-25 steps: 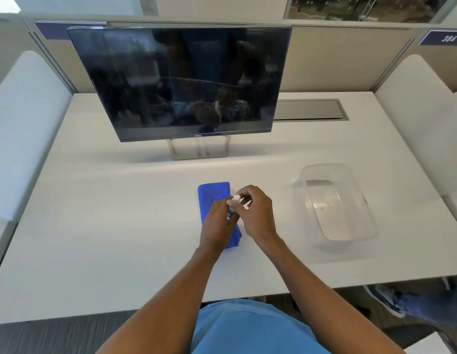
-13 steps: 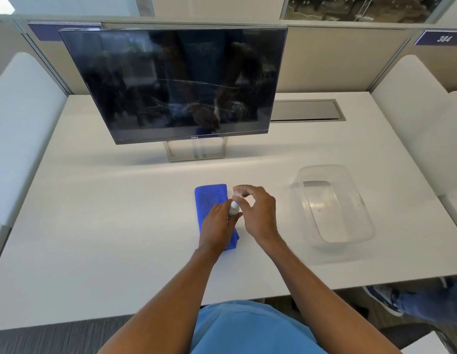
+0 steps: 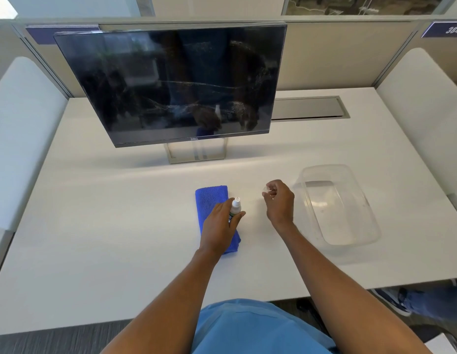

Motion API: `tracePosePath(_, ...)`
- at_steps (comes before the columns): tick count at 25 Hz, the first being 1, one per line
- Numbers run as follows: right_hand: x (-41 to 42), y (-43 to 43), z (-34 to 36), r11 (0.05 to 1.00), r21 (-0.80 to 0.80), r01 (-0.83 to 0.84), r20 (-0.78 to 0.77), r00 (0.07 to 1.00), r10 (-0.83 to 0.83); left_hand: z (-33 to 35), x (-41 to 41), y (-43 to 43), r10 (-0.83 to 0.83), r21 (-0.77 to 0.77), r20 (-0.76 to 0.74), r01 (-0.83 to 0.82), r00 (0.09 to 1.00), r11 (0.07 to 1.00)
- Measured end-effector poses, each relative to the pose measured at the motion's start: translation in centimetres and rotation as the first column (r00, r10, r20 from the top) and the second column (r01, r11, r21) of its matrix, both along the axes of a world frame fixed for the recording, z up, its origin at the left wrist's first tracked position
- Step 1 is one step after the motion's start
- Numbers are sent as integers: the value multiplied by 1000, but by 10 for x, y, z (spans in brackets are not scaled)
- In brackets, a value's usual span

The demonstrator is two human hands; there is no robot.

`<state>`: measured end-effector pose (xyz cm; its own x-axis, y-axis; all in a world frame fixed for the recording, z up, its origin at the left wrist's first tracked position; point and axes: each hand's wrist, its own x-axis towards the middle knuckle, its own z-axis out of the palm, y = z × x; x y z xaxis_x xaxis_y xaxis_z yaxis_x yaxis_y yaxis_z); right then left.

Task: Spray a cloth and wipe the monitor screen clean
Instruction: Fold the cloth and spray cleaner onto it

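Head view: cloth (image 3: 209, 200) beneath left hand (image 3: 218, 226) with bottle (image 3: 235, 206), cap (image 3: 266, 189) in right hand (image 3: 279, 204).

Spray bottle (image 3: 235, 207) in left hand (image 3: 219, 227)

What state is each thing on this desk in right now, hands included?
Spray bottle: upright, uncapped, held by left hand.
Cap: pinched in right hand.
Blue cloth: folded, lying on the desk.
Monitor: off, screen smeared.
Clear container: open, looks empty.
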<state>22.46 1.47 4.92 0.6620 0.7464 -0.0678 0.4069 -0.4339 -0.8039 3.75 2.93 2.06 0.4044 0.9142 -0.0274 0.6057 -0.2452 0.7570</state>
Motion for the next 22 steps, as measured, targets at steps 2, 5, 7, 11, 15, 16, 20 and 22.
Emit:
tracePosePath(2,6,4,-7,998,-67,-17,15,1000,18,0,1,2,1,4,-8,-1,1000,1000)
tracePosePath(5,11,4,-16,989,-128,-72,32,997,77,0,2,6,-2,13,-15,3,1000,1000)
tracePosePath(7,12,2,-20,984,-151,-95,49,993,104,1,2,8,-2,4,-21,2,1000,1000)
tracePosePath(11,12,0,-26,979,-170,-108,79,989,123,2,3,9,5,-9,-21,-5,1000,1000)
tracePosePath(15,11,-5,-27,975,-177,-136,95,983,154,4,5,10,5,-10,-19,-5,1000,1000)
tracePosePath(16,9,-8,-25,981,-152,-120,153,978,143,5,5,10,8,-10,-18,-8,1000,1000)
tracePosePath(20,-6,-31,-24,945,85,-316,339,901,271,5,6,9,31,-7,-9,-31,999,999)
tracePosePath(22,-15,-44,-24,862,75,-501,312,833,457,6,7,9,40,-16,3,-40,999,999)
